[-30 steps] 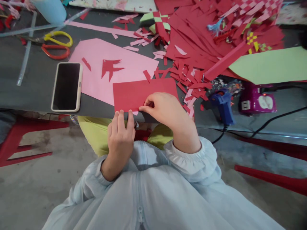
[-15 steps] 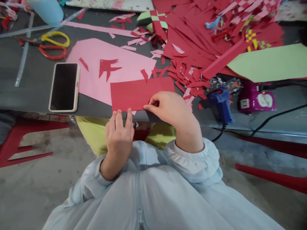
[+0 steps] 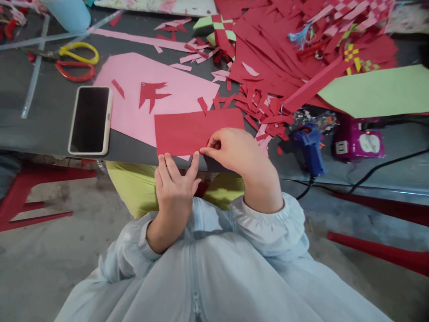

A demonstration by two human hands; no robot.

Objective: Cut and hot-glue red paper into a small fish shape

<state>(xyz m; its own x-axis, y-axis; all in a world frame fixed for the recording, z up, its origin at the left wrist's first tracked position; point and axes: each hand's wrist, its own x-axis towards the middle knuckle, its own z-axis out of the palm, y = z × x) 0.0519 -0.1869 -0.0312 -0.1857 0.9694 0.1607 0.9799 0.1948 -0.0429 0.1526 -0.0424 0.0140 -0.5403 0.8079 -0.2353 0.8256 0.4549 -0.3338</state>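
Observation:
A red paper rectangle (image 3: 187, 132) lies at the table's front edge, partly over a large pink sheet (image 3: 130, 98). My left hand (image 3: 176, 183) has its fingers spread, with the fingertips on the paper's lower edge. Thumb and forefinger of my right hand (image 3: 239, 150) are pinched together at the same edge, right of centre, on the red paper. The right hand's other fingers are curled and partly hidden. On the pink sheet sits a small red cut piece (image 3: 150, 94) with pointed strips.
A phone (image 3: 90, 120) and scissors (image 3: 78, 60) are at left, below a blue cup (image 3: 69, 15). Red scraps (image 3: 258, 107) and stacked red paper (image 3: 268, 49) spread at right, near a blue glue gun (image 3: 310, 147), a purple box (image 3: 358, 141) and a green sheet (image 3: 378, 91).
My left hand has shifted slightly right, and its fingers have spread wider, with the forefinger now close to my right fingertips. The right hand and red paper have barely moved.

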